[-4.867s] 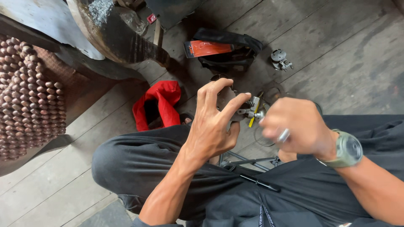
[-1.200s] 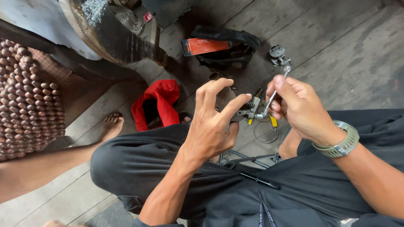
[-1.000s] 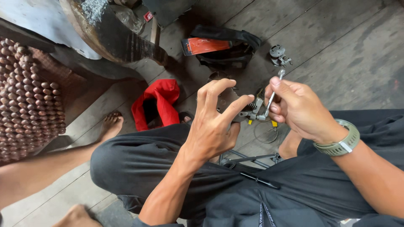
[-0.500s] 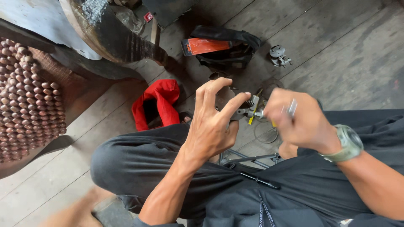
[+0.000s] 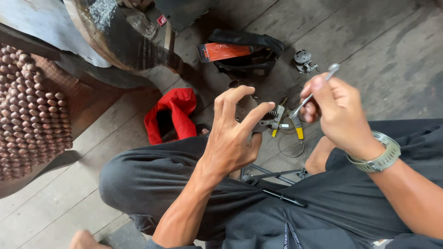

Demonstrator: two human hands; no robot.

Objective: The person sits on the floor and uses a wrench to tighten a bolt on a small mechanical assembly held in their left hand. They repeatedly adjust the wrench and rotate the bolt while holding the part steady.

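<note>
1. plank floor point(image 5: 378, 41), grey and worn; the person sits on it with dark trousers point(image 5: 152, 177) drawn up, so the work sits just above the lap, close to the eyes.
2. beaded seat mat point(image 5: 27, 110) at far left and a dark curved metal body point(image 5: 120, 41) above it, both well apart from the hands.
3. black pouch with an orange flap point(image 5: 240, 50) lies open on the floor above the hands; a red cloth bag point(image 5: 173, 117) gapes beside the knee. both near, likely for quick reach.
4. left hand point(image 5: 230, 138): fingers spread and curled around a small metal mechanism with a spring point(image 5: 270, 117), pinching it steady; much of the part is hidden behind the fingers.
5. right hand point(image 5: 339, 110), watch on wrist: fingers closed on a slim silver wrench point(image 5: 311, 94), its lower end at the mechanism, handle angled up and right for leverage.
6. a thin wire ring point(image 5: 290, 145) hangs just below the mechanism.
7. small grey metal part point(image 5: 304, 62) rests on the floor, near the pouch.
</note>
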